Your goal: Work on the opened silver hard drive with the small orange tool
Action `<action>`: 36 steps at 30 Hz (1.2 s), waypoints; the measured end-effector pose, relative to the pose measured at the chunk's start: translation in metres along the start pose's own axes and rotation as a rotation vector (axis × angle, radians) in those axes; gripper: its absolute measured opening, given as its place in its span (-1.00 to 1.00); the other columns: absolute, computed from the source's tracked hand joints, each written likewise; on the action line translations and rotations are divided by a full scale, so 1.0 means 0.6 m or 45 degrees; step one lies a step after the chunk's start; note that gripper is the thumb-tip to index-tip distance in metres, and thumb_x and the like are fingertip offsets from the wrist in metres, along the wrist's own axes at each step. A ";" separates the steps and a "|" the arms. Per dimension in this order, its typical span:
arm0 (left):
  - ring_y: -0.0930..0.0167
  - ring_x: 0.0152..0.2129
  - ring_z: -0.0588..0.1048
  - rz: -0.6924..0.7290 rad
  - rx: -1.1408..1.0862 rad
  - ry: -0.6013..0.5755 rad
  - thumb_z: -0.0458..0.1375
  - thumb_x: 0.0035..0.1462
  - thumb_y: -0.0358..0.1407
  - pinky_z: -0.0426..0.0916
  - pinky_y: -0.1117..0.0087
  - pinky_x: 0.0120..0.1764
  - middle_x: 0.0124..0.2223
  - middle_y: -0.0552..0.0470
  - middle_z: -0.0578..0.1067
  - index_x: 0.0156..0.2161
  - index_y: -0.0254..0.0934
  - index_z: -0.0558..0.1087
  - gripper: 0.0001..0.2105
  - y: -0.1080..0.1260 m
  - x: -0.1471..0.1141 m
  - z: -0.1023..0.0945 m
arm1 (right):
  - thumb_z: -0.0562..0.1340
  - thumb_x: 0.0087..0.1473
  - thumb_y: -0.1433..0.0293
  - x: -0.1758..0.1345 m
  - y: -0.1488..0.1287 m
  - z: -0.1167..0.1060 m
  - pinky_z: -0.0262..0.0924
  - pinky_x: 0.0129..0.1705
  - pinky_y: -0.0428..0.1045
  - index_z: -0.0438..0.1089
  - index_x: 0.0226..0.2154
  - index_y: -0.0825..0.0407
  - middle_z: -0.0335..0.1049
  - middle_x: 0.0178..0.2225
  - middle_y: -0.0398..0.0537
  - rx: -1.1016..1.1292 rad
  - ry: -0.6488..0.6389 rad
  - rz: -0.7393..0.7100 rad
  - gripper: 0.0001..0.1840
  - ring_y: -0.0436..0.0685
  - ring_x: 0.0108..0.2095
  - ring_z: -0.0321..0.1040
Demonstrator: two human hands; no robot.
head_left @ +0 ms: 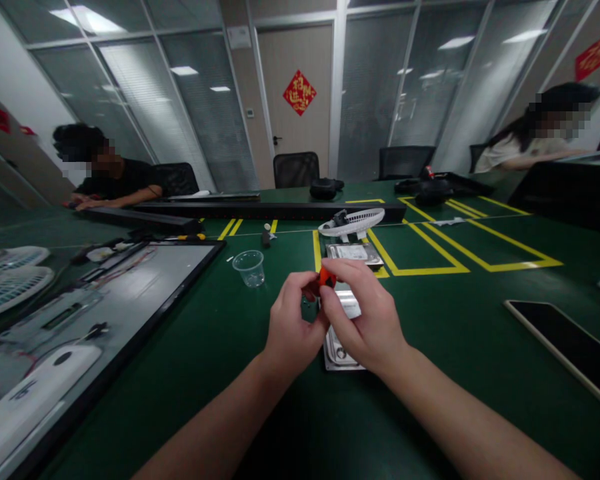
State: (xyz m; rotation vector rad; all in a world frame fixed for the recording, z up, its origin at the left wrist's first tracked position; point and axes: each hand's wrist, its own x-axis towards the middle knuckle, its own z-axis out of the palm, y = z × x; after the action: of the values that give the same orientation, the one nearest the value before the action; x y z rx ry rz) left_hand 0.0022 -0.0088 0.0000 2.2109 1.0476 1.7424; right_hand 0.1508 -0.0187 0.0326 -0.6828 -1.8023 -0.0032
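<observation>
My left hand (pixel 294 327) and my right hand (pixel 370 317) meet over the table, fingertips pinched around a small orange-and-black piece (pixel 327 277). Fingers cover much of it, so its exact kind is unclear. Under my hands lies a silver hard drive (pixel 341 357), partly hidden by my right hand. A second hard drive (pixel 356 253) rests just beyond my fingertips. Behind that one is a white ring-shaped fan guard (pixel 370 220). To the left of my left hand stands a clear plastic cup (pixel 250 269) with a few tiny bits at its bottom.
A large flat panel (pixel 165 267) with a black frame and parts on it fills the left side. A phone-like dark slab (pixel 565 340) lies at right. A long black bar (pixel 280 211) crosses the far table. People sit at far left and far right.
</observation>
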 end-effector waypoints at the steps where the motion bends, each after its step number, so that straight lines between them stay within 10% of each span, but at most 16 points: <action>1: 0.38 -0.23 0.51 -0.005 0.001 -0.008 0.20 0.23 -0.44 0.48 0.33 -0.18 -0.09 -0.02 0.50 0.08 -0.20 0.35 -0.67 0.001 0.000 0.000 | 0.20 0.29 0.52 0.000 -0.001 0.000 0.40 0.10 0.16 0.31 0.19 -0.01 0.46 0.03 0.08 0.016 -0.008 -0.006 -0.56 0.18 0.05 0.43; 36: 0.38 -0.23 0.51 -0.022 -0.017 0.030 0.21 0.23 -0.45 0.49 0.32 -0.16 -0.07 -0.03 0.50 0.10 -0.20 0.35 -0.64 0.004 0.001 0.003 | 0.18 0.30 0.51 -0.001 0.001 0.000 0.42 0.06 0.20 0.30 0.21 -0.08 0.47 0.01 0.05 0.006 -0.006 0.003 -0.54 0.19 0.01 0.44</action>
State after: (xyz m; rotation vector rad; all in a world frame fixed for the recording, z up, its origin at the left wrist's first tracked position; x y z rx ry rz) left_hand 0.0045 -0.0098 0.0009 2.1719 1.0542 1.7672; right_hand 0.1511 -0.0181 0.0318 -0.6823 -1.8055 0.0043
